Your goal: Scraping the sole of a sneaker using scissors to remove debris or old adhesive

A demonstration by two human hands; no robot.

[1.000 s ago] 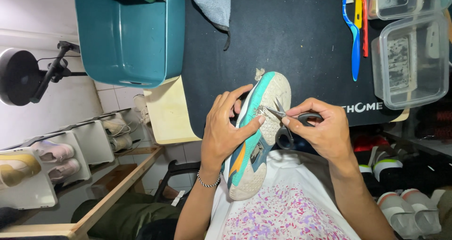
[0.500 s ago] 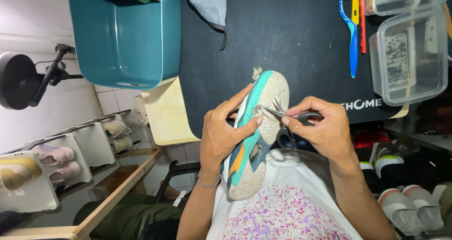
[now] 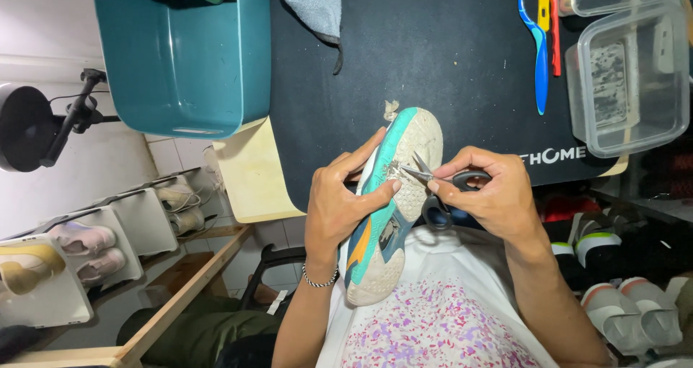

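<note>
My left hand grips a worn sneaker, teal, orange and off-white, held sole side up over my lap. The thumb and forefinger pinch its teal edge near the toe. My right hand holds small black-handled scissors, their blade tips slightly apart and touching a frayed spot on the sole beside the teal rim. A wisp of loose material sticks up at the toe end.
A black mat covers the table in front of me. On it stand a teal tub, clear plastic boxes, toothbrushes and a grey cloth. Shoe racks with pairs stand on the left; more shoes lie on the right.
The scissor tips have shifted slightly along the sole near the teal rim. Both hands and the sneaker stay almost where they were.
</note>
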